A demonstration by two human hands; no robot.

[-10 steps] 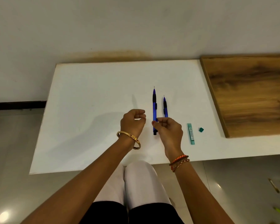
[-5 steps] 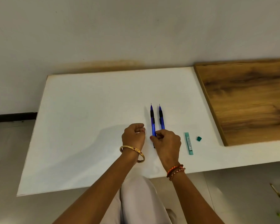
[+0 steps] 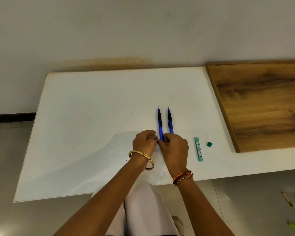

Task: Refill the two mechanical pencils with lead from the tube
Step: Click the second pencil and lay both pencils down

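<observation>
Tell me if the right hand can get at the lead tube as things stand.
Probably yes. The lead tube lies bare on the white table just right of the right hand, nothing between them; that hand must first release the pencils.

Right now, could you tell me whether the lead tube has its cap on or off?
Off. The lead tube lies flat on the white table, and its small green cap sits apart, to its right.

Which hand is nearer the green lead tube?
Right. The right hand is just left of the lead tube, by the pencils' near ends; the left hand lies farther left, beyond it.
</observation>
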